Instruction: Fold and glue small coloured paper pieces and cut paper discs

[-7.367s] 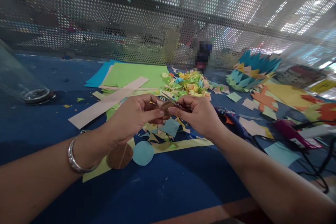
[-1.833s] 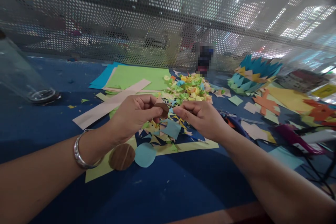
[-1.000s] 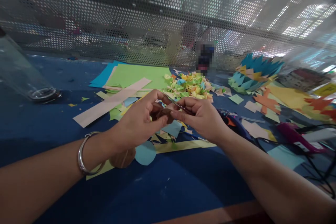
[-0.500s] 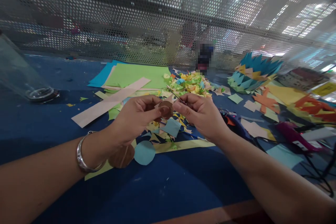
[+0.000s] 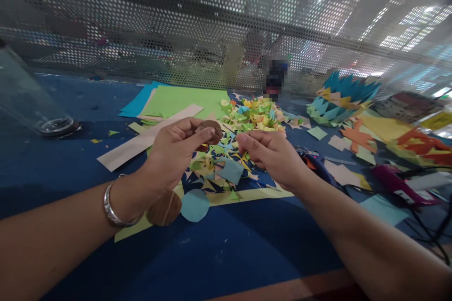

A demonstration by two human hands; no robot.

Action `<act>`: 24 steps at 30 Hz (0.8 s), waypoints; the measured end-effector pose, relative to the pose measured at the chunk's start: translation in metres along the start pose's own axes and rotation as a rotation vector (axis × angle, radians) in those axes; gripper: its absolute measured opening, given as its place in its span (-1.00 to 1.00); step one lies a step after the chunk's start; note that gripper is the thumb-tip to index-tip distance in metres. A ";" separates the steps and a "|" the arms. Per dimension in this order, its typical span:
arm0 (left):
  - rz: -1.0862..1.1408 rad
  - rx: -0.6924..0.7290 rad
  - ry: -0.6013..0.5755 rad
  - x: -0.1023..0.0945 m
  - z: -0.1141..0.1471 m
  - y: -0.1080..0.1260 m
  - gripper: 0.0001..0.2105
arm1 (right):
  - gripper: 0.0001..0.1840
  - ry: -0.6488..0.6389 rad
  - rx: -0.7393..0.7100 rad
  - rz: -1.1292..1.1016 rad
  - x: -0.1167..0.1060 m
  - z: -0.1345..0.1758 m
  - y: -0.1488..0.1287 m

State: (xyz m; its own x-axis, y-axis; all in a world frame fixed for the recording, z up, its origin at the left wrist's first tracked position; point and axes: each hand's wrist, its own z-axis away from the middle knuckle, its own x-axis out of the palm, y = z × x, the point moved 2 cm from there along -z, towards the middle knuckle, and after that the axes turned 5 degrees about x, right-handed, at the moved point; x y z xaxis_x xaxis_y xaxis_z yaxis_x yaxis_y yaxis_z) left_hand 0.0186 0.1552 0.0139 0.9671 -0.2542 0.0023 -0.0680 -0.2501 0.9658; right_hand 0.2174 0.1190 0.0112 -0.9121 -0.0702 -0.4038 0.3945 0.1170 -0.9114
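My left hand (image 5: pixel 176 150), with a silver bangle at the wrist, pinches a small brown disc (image 5: pixel 213 132) between thumb and fingers. To its right, my right hand (image 5: pixel 270 150) is closed in a pinch, apart from the disc; what lies in its fingers is mostly hidden. Beneath both hands spreads a heap of cut paper scraps (image 5: pixel 208 169), with a light blue paper square (image 5: pixel 231 170) on top. Close to my left wrist lie a larger brown disc (image 5: pixel 164 209) and a light blue paper circle (image 5: pixel 195 205).
Behind the hands are a pale pink strip (image 5: pixel 123 153), green sheets (image 5: pixel 190 99) and a pile of folded paper pieces (image 5: pixel 259 113). A clear container (image 5: pixel 31 103) stands left. Rightward are a blue paper crown (image 5: pixel 348 91), a purple device (image 5: pixel 397 186) and black cables (image 5: pixel 423 225).
My left hand has drawn back leftward and up with the disc, widening the gap between the hands. A thin dark metal tool seen at my right fingers is now hardly visible.
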 end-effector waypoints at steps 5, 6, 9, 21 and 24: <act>-0.026 0.013 -0.065 0.002 0.002 0.000 -0.84 | -0.44 -0.004 -0.007 0.005 0.000 -0.001 0.001; -0.031 0.013 -0.084 0.003 0.003 -0.001 -0.84 | -0.44 -0.006 -0.011 0.006 0.000 -0.001 0.001; -0.041 0.009 -0.130 0.005 0.005 -0.002 -0.81 | -0.45 -0.013 -0.024 0.012 0.000 0.000 0.001; 0.033 -0.053 -0.206 0.006 0.007 -0.002 -0.87 | -0.45 -0.039 -0.049 0.008 0.000 0.001 0.000; 0.029 -0.064 -0.212 0.006 0.008 -0.001 -0.88 | -0.44 -0.042 -0.055 0.004 0.001 0.001 0.000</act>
State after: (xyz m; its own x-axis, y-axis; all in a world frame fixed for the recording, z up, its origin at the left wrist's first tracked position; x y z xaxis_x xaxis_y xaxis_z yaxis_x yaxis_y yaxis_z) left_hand 0.0225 0.1467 0.0109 0.8914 -0.4528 -0.0175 -0.0729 -0.1815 0.9807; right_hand 0.2168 0.1179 0.0113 -0.9047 -0.1108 -0.4114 0.3903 0.1719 -0.9045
